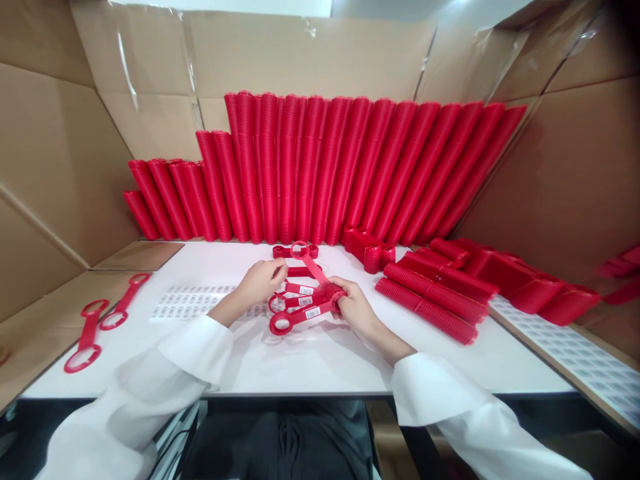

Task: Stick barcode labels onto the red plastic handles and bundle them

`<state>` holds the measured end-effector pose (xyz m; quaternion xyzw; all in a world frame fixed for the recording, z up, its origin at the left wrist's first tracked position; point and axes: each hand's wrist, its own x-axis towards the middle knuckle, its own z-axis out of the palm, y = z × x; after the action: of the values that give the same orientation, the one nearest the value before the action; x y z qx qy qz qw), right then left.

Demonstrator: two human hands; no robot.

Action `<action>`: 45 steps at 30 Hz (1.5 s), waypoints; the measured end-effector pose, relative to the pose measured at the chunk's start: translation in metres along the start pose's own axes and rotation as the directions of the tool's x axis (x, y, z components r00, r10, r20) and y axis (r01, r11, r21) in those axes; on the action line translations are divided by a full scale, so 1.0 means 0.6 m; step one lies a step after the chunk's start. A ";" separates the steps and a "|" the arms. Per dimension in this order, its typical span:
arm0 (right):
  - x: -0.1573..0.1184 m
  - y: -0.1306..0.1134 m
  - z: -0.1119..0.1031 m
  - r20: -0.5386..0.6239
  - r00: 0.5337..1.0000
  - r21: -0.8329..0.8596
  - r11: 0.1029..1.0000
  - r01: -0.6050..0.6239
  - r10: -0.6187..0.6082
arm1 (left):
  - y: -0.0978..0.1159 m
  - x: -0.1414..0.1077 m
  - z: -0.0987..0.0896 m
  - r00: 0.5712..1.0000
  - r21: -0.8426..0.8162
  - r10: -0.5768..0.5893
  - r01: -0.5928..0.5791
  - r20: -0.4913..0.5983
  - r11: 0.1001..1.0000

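Note:
My right hand grips a fan of flat red plastic pieces by one end. Each piece is a strip with a ring at its ends, and several carry a white barcode label. One piece in the fan points away from me and shows no label. Just left of the fan, my left hand has thumb and fingers pinched together; whatever lies between the fingertips is too small to make out. Beneath the left forearm is a sheet of printed labels on the white table.
Tall stacks of nested red pieces lean against the cardboard wall at the back. More red stacks lie on the right, near another label sheet. Two loose red pieces rest at the left edge.

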<state>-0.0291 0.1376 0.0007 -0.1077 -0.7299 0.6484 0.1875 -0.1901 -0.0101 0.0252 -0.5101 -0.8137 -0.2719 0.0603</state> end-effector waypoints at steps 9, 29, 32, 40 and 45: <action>-0.003 0.004 0.004 0.065 0.987 -0.124 0.983 -0.139 0.148 | -0.034 0.008 0.044 0.984 -0.003 0.078 -0.079 0.159 0.997; -0.008 -0.010 0.015 0.051 0.996 -0.163 0.985 -0.059 0.069 | 0.052 0.005 0.017 0.955 -0.702 -0.144 0.290 0.261 0.650; -0.008 -0.011 0.015 0.051 0.997 -0.167 0.985 -0.043 0.052 | 0.047 0.005 0.018 0.950 -0.716 -0.158 0.307 0.269 0.628; -0.008 -0.009 0.015 0.061 0.997 -0.170 0.985 -0.035 0.046 | 0.050 0.004 0.020 0.951 -0.727 -0.160 0.306 0.264 0.615; -0.008 -0.008 0.014 0.068 0.996 -0.174 0.984 -0.045 0.058 | 0.056 0.003 0.019 0.953 -0.707 -0.184 0.301 0.239 0.640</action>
<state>-0.0277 0.1274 0.0038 -0.1185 -0.7865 0.5911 0.1339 -0.1600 0.0084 0.0288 -0.3951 -0.6980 -0.5440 -0.2464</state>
